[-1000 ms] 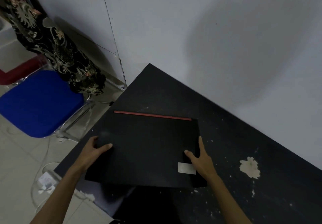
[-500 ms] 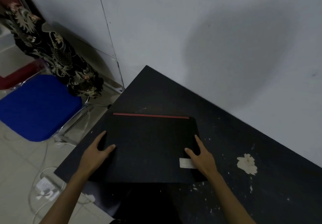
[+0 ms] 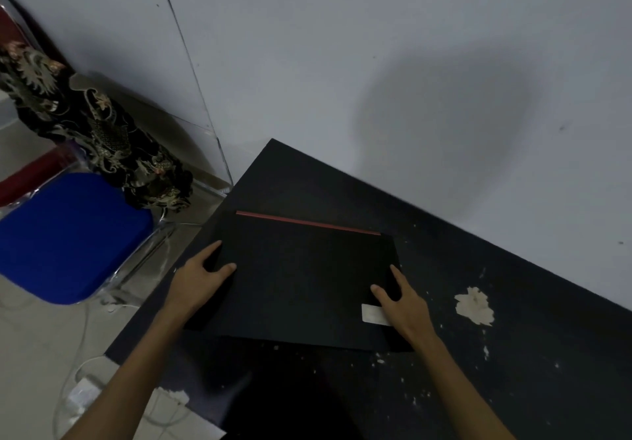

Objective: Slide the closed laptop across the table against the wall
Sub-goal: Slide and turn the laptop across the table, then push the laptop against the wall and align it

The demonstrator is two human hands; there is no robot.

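Observation:
A closed black laptop with a red strip along its far edge and a white sticker near its right front corner lies flat on the black table. My left hand grips its left edge, thumb on the lid. My right hand grips its right edge, thumb on the lid beside the sticker. The grey wall runs along the table's far side; a strip of bare table shows between the laptop's far edge and the wall.
The table top is scuffed, with a pale chipped patch to the right of the laptop. A blue-seated chair with patterned dark cloth draped on it stands left of the table. White cables and an adapter lie on the floor.
The laptop has slid away from me toward the wall and the table's far corner, with both hands holding its sides the whole time.

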